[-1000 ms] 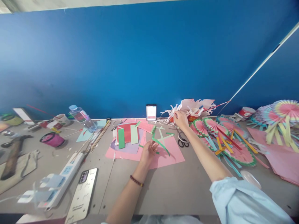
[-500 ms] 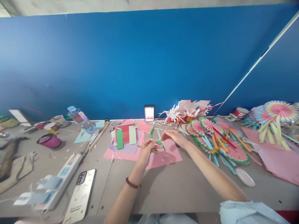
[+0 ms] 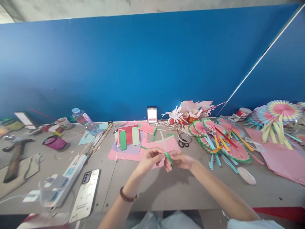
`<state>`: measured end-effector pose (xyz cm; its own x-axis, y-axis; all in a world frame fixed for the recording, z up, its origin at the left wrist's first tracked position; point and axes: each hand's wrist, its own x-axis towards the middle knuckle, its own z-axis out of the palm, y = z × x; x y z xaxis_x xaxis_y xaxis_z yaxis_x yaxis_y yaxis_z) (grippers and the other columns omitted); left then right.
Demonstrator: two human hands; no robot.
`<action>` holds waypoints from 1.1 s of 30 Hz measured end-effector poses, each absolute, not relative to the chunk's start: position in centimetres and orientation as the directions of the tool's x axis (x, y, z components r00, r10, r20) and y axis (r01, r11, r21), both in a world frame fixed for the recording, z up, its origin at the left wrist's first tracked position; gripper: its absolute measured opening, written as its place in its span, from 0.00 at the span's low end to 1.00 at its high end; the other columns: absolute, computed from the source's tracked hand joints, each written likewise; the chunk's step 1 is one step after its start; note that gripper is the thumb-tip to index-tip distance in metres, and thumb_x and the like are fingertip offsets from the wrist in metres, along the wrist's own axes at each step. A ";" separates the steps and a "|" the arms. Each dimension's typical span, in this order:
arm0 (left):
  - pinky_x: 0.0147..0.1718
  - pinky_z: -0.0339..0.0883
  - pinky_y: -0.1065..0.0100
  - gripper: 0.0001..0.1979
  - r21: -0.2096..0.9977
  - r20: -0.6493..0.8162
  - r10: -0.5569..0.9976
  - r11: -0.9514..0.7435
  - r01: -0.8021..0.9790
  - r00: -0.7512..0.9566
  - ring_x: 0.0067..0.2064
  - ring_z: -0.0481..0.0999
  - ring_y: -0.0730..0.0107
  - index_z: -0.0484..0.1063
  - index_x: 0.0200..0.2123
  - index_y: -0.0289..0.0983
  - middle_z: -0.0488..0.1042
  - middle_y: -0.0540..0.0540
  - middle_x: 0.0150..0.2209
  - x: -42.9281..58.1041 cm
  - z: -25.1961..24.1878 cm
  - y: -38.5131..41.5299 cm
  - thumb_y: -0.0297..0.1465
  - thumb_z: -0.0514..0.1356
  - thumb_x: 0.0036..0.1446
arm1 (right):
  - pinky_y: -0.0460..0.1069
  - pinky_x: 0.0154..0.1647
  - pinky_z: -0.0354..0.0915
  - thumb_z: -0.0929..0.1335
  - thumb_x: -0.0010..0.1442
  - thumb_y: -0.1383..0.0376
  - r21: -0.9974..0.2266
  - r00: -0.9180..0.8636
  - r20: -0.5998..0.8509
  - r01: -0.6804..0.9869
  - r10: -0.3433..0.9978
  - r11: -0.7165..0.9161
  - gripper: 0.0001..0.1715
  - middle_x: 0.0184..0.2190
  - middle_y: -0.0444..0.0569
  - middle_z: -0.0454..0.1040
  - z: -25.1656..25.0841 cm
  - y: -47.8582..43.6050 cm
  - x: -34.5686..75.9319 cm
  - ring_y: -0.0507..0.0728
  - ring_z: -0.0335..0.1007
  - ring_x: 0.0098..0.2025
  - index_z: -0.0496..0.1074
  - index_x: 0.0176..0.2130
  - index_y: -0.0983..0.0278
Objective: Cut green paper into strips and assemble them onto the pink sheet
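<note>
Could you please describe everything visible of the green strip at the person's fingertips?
The narrow, bright green strip looks like paper, curving downward. Its upper end meets the pinched fingertips of the left hand; its lower part lies by the fingers of the right hand, whose grip is unclear. It is held above the grey tabletop, near the pink paper sheet. Fingers may hide part of it.

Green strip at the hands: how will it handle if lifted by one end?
Probably floppy: the green strip curves downward beside the left hand. Likely very light, since it looks narrow and thin, like paper. It might crease or tear if tugged hard, given that slim width.
</note>
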<state>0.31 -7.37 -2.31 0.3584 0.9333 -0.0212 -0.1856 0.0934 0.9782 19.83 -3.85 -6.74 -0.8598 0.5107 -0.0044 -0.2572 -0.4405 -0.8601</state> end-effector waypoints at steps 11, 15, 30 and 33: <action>0.30 0.68 0.69 0.13 0.977 0.117 0.991 -0.127 0.171 0.070 0.31 0.74 0.68 0.78 0.33 0.36 0.76 0.44 0.32 -3.0 -6.6 -9.8 0.40 0.60 0.57 | 0.42 0.18 0.58 0.76 0.50 0.56 -0.886 -0.777 -0.263 -0.040 0.572 -0.462 0.20 0.20 0.42 0.71 -6.5 -4.2 19.0 0.50 0.69 0.21 0.68 0.31 0.65; 0.33 0.68 0.67 0.12 0.843 0.214 0.977 -0.178 0.507 -0.013 0.35 0.75 0.65 0.77 0.33 0.37 0.77 0.43 0.33 -3.7 -10.3 -12.9 0.33 0.54 0.61 | 0.40 0.13 0.48 0.75 0.48 0.51 -0.870 -0.728 -0.421 0.156 0.540 -0.467 0.23 0.18 0.37 0.67 -6.5 -3.1 18.2 0.45 0.60 0.16 0.67 0.32 0.64; 0.34 0.67 0.63 0.10 0.361 0.469 0.883 -0.169 0.917 -0.022 0.35 0.73 0.62 0.76 0.39 0.40 0.75 0.45 0.32 -3.3 -14.3 -16.2 0.28 0.53 0.62 | 0.44 0.20 0.49 0.71 0.51 0.59 -0.787 -0.635 -0.492 0.617 0.596 0.008 0.16 0.14 0.36 0.58 -8.2 -2.2 13.7 0.46 0.51 0.19 0.65 0.22 0.64; 0.35 0.67 0.62 0.10 0.380 0.442 0.897 -0.165 0.910 -0.022 0.35 0.73 0.62 0.76 0.39 0.39 0.74 0.45 0.33 -3.3 -14.0 -16.2 0.27 0.54 0.62 | 0.44 0.20 0.50 0.70 0.52 0.59 -0.777 -0.636 -0.509 0.629 0.579 0.009 0.15 0.13 0.35 0.56 -8.2 -2.0 13.7 0.47 0.51 0.19 0.65 0.23 0.64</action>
